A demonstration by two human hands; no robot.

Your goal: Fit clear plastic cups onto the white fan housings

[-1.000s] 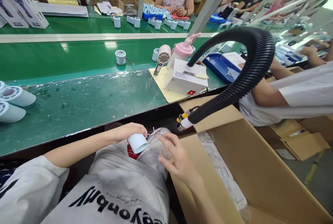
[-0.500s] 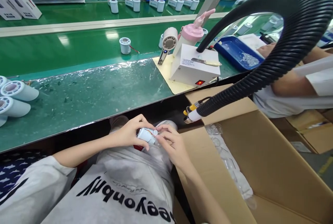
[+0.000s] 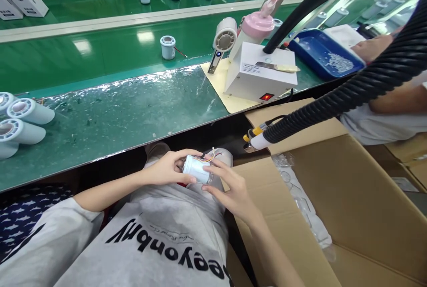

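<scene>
Over my lap, my left hand is closed round one end of a light blue fan housing, a short cylinder lying on its side. Thin coloured wires with a small white connector stick up from its upper side. At the housing's right end, my right hand grips a clear plastic cover between thumb and fingers. The cover meets the housing's end; how far it sits on is hidden by my fingers.
A ribbed black hose arches from a white machine to a nozzle right of my hands. An open carton holds clear plastic parts. Light blue housings lie left on the bench. A co-worker's arm is at right.
My right hand has brought the clear cover to the housing's end. The housing has turned in my left hand, after the right fingers were at its wires. The view has tilted down.
</scene>
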